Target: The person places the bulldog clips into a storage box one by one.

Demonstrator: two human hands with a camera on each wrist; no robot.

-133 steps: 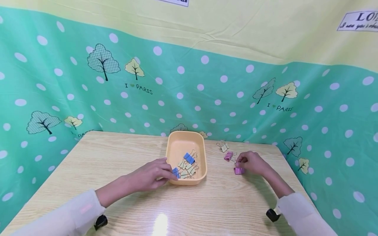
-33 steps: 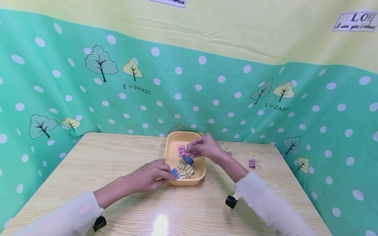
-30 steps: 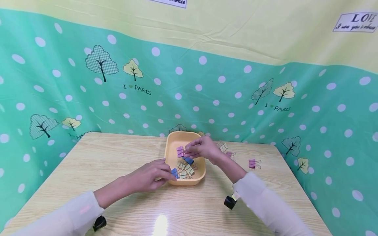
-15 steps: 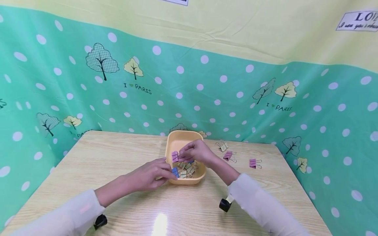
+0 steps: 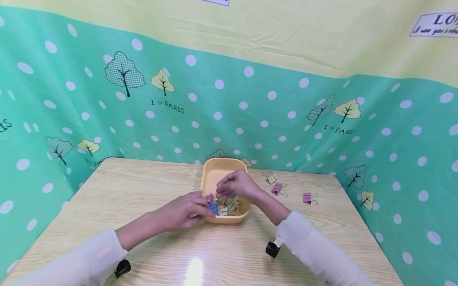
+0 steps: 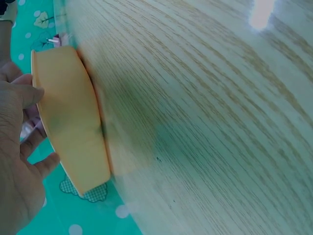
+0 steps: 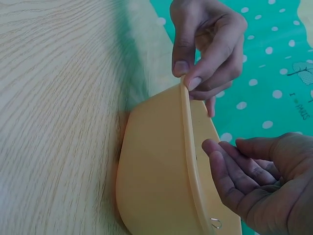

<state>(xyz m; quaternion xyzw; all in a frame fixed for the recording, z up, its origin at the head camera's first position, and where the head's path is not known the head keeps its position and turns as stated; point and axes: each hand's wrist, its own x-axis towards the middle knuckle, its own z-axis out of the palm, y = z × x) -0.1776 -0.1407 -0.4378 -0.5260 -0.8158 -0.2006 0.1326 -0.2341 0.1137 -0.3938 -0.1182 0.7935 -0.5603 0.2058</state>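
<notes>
A peach plastic box (image 5: 227,220) stands at the table's far side in the head view. My left hand (image 5: 187,211) pinches its near left rim; the right wrist view shows that thumb and forefinger on the rim of the box (image 7: 156,161). Over the inside hovers my right hand (image 5: 237,186), fingers loosely bent and nothing between them. Just left of its fingertips a pink binder clip (image 5: 209,198) lies in the box, close to a blue binder clip (image 5: 213,209). Several pale yellow binder clips (image 5: 231,205) lie beside them, partly hidden under the right hand.
Right of the box on the wooden table (image 5: 286,238) lie a pale yellow binder clip (image 5: 271,178), a pink binder clip (image 5: 277,189) and, further right, another pink clip (image 5: 307,198). A green dotted curtain (image 5: 200,131) hangs right behind the table.
My right hand carried a pink binder clip from the right side of the table into the box and has let go of it there. The left hand has stayed at the rim.
</notes>
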